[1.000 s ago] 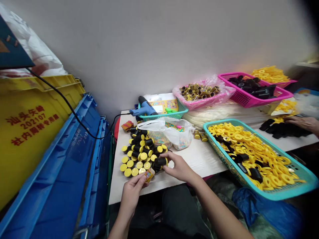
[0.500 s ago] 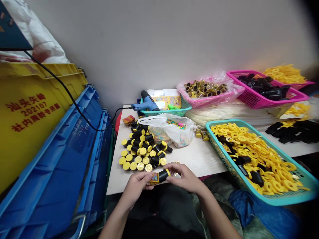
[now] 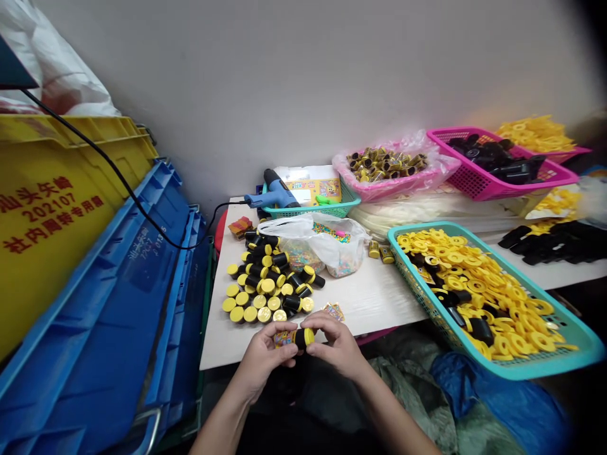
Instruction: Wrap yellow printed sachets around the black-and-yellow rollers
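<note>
Yellow-capped tube [image 3: 300, 338] held near level at the near edge of the tabletop [image 3: 379, 304]

Grasped at its printed end by the fingers of the left hand [image 3: 262, 352], bent around with the thumb on the near side. Grasped at the cap end by the fingers of the right hand [image 3: 336, 345], with the forefinger above and the thumb below. Turned with the yellow cap to the right and a black band mid-length.

Just beyond the right hand, small printed pieces [image 3: 334, 311] flat on the tabletop. Beyond the left hand, a crowded cluster of black tubes [image 3: 265, 285] with yellow caps, some upright, others on their sides. Close against the cluster, a white plastic bag [image 3: 349, 260], open at the top, with tiny multicoloured beads [image 3: 329, 232] inside.

Behind the bag, a blue gun-shaped tool [image 3: 279, 193] on a small turquoise basket [image 3: 310, 212], with a black cable [image 3: 137, 205] trailing off to the left. Well to the right, a large turquoise basket [image 3: 531, 371] heaped with yellow rings [image 3: 478, 285] and a few black parts. Farther back, a plastic-lined pink basket [image 3: 374, 191] full of small brown-and-gold pieces [image 3: 386, 165]; beside it, a bright pink basket [image 3: 474, 184] with black pieces. At far left, yellow and blue crates [image 3: 90, 284].
</note>
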`<state>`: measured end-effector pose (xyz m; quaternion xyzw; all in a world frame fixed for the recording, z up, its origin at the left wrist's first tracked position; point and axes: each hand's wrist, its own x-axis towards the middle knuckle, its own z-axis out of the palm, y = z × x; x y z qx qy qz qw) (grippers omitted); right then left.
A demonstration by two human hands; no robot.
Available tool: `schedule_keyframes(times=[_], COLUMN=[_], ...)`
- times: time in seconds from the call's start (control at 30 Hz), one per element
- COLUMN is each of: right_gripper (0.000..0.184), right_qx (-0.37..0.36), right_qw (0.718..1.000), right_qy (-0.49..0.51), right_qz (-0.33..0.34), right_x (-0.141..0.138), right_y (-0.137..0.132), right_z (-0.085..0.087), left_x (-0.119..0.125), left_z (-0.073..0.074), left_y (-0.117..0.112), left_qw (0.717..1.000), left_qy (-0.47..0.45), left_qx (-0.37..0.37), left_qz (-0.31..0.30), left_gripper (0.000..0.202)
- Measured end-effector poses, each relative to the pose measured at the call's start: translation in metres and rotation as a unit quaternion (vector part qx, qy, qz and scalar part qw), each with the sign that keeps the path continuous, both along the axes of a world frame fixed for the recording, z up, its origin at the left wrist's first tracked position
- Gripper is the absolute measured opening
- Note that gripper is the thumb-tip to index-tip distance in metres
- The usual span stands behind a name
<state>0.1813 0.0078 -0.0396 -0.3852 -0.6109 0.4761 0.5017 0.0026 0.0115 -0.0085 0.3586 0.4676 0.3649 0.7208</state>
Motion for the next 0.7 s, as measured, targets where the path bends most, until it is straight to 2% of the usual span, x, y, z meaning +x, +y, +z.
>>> schedule_keyframes(times=[0.07, 0.13, 0.23, 0.33, 0.43, 0.6, 0.67, 0.7], right_gripper=[0.033, 0.034, 0.043, 0.047, 0.041, 0.037, 0.038, 0.040], right_qx=[-0.020, -0.071, -0.190, -0.262, -0.253, -0.204, -0.194, -0.193], right_qw=[0.998, 0.988, 0.949, 0.918, 0.923, 0.952, 0.960, 0.962], right_qy=[0.063, 0.138, 0.250, 0.291, 0.285, 0.228, 0.199, 0.186], right_qz=[-0.007, 0.001, 0.032, 0.064, 0.049, -0.019, -0.040, -0.045], right_x=[-0.007, -0.014, -0.021, -0.024, -0.027, -0.026, -0.022, -0.019], right_y=[-0.004, -0.009, -0.016, -0.017, -0.015, -0.016, -0.020, -0.023], right_z=[-0.009, -0.014, -0.014, -0.009, -0.010, -0.023, -0.025, -0.024], left_x=[0.004, 0.008, 0.014, 0.016, 0.016, 0.017, 0.019, 0.020], left_z=[-0.004, -0.006, -0.004, 0.002, 0.004, -0.005, -0.008, -0.010], left_y=[-0.004, -0.007, -0.010, -0.010, -0.009, -0.011, -0.010, -0.009], left_qw=[0.999, 0.998, 0.998, 0.996, 0.994, 0.987, 0.973, 0.958], left_qy=[-0.027, -0.035, -0.018, 0.012, 0.038, 0.092, 0.131, 0.161], left_qx=[-0.019, -0.016, 0.035, 0.079, 0.099, 0.130, 0.188, 0.238], left_qz=[0.024, 0.040, 0.040, 0.038, 0.039, 0.034, 0.018, 0.003], left_gripper=[0.039, 0.037, 0.033, 0.030, 0.028, 0.027, 0.024, 0.021])
